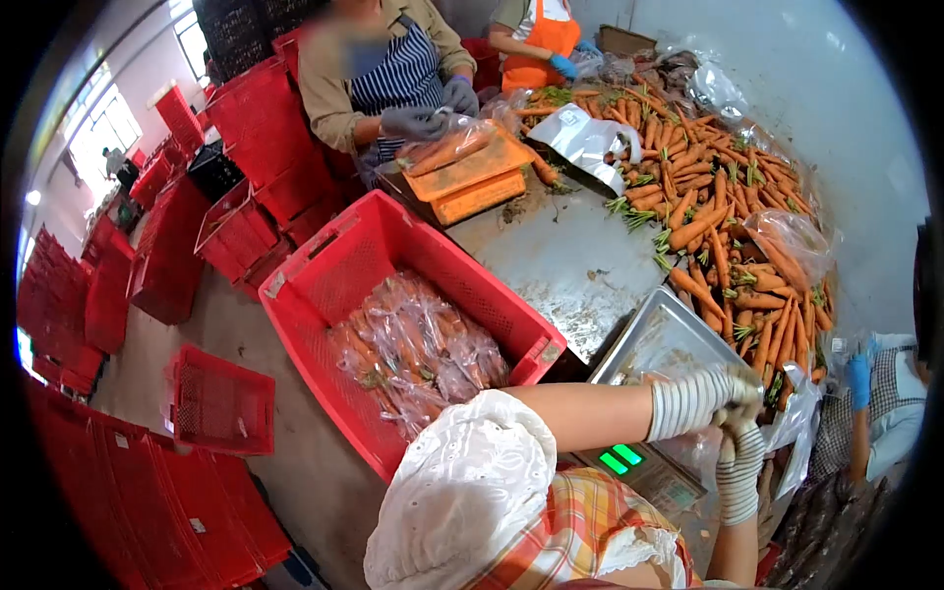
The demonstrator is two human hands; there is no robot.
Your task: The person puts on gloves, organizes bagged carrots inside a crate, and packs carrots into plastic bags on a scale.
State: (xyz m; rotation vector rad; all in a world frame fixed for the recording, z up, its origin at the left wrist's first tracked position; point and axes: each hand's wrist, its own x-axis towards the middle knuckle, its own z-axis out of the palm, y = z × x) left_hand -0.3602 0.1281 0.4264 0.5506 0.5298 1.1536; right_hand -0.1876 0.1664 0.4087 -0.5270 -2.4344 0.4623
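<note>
My left hand (696, 397), in a striped glove, reaches across a metal tray (657, 339) with its fingers closed. Close against it is my right hand (739, 470), also in a striped glove and closed. The two meet at the tray's right end beside the carrot pile (708, 211); what they grip is too small and hidden to name. Clear plastic (693, 447) shows just below them. A scale with a lit green display (620, 458) lies under my left forearm. To the left, a red crate (329, 236) holds bagged carrots (418, 344).
A co-worker in a striped apron (398, 88) handles a bag by an orange scale (477, 182). Another in an orange apron (539, 49) works behind. A third person (870, 403) is at the right. Stacked red crates (261, 118) line the left; one crate (224, 400) is on the floor.
</note>
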